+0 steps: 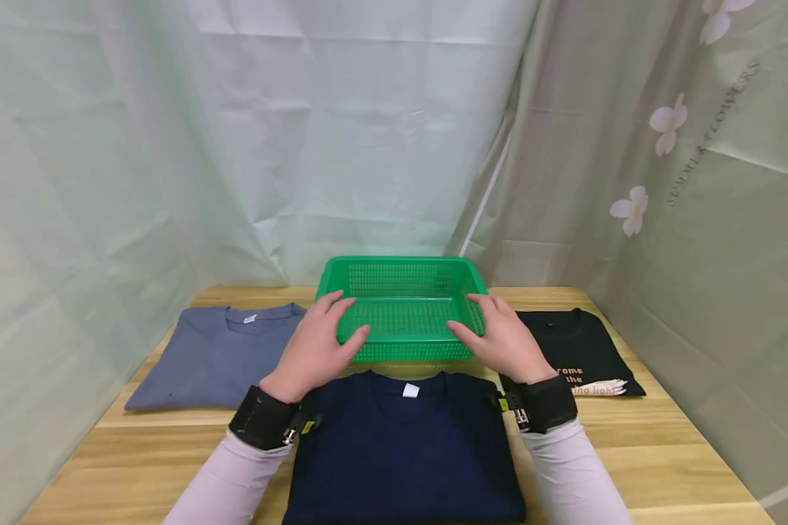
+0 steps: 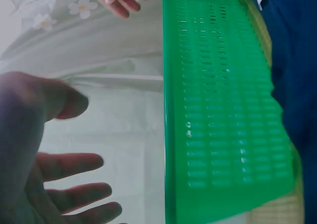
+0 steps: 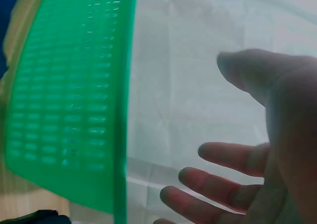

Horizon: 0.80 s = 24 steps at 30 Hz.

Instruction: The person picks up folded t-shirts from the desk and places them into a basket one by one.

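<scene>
A green plastic basket (image 1: 407,351) with slotted walls stands at the back middle of the table, with nothing in it. My left hand (image 1: 318,343) hovers by its left front corner, fingers spread and holding nothing. Over the right front corner is my right hand (image 1: 502,337), likewise spread and without anything in its grasp. Both wrist views show a gap between the fingers and the basket wall (image 2: 223,110). A folded navy T-shirt (image 1: 407,452) with a white neck label lies in front of the basket, between my forearms.
To the left lies a folded grey-blue T-shirt (image 1: 210,364). A folded black T-shirt (image 1: 565,339) with printed lettering lies on the right. All rest on a wooden table (image 1: 657,452), enclosed behind and at the sides by pale curtains (image 1: 341,146).
</scene>
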Each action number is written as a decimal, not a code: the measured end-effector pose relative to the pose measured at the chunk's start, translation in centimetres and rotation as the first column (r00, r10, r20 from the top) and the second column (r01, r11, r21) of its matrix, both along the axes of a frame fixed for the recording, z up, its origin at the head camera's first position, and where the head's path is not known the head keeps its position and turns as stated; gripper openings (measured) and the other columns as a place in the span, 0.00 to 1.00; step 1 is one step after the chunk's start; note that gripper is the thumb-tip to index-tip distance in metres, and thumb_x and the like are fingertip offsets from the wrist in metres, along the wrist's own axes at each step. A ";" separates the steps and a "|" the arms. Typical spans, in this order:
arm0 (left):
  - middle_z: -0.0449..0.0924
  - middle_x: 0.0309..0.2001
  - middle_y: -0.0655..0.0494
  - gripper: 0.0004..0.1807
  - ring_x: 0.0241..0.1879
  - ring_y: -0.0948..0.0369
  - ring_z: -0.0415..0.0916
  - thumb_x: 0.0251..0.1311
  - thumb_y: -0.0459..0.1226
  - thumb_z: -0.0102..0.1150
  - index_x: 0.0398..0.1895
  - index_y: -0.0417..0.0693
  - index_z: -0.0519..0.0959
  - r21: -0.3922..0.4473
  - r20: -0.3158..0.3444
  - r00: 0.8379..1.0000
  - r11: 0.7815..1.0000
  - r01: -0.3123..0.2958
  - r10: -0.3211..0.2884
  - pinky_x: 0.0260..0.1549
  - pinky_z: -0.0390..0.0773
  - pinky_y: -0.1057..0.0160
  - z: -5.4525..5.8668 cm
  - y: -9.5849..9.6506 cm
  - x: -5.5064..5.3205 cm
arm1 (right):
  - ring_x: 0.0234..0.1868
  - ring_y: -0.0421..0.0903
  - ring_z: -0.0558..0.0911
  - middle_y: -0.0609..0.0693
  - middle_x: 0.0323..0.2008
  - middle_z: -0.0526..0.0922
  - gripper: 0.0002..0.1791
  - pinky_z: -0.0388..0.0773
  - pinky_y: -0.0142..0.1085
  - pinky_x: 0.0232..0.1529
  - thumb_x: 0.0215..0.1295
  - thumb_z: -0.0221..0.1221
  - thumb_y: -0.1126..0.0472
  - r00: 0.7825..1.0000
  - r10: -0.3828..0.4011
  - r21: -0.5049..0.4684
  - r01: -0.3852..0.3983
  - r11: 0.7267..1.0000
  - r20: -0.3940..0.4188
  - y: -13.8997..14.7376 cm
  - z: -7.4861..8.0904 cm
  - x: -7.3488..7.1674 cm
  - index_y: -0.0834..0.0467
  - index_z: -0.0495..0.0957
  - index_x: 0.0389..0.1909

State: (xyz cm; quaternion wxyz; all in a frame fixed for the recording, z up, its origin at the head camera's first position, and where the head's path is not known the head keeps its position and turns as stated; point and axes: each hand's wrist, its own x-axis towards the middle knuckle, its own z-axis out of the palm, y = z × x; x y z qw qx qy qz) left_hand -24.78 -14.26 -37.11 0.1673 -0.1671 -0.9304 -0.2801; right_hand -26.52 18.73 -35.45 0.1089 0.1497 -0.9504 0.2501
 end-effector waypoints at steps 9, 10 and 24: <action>0.67 0.78 0.34 0.28 0.79 0.35 0.65 0.80 0.41 0.61 0.76 0.37 0.75 0.134 0.023 1.000 0.991 0.001 -0.004 0.73 0.71 0.32 -0.8 -3.3 2.0 | 0.66 0.63 0.81 0.64 0.71 0.78 0.39 0.81 0.61 0.64 0.81 0.61 0.39 0.999 -0.012 -0.017 0.012 1.000 -0.041 2.2 -0.8 1.2 0.63 0.72 0.78; 0.68 0.77 0.34 0.27 0.78 0.35 0.66 0.80 0.40 0.61 0.76 0.37 0.75 0.147 0.018 1.000 0.989 0.002 -0.005 0.73 0.71 0.32 -1.0 -3.6 2.3 | 0.65 0.63 0.81 0.64 0.70 0.78 0.38 0.82 0.61 0.64 0.81 0.61 0.39 0.999 -0.013 -0.015 0.012 1.000 -0.043 2.4 -0.9 1.4 0.63 0.72 0.77; 0.81 0.60 0.37 0.23 0.46 0.53 0.82 0.79 0.42 0.61 0.68 0.35 0.80 0.145 0.252 0.962 0.979 -0.146 0.106 0.47 0.81 0.53 -3.0 -5.1 5.5 | 0.51 0.55 0.87 0.62 0.56 0.85 0.33 0.87 0.53 0.51 0.78 0.65 0.42 0.991 -0.052 -0.019 0.055 0.998 0.125 4.3 -3.9 4.4 0.66 0.79 0.68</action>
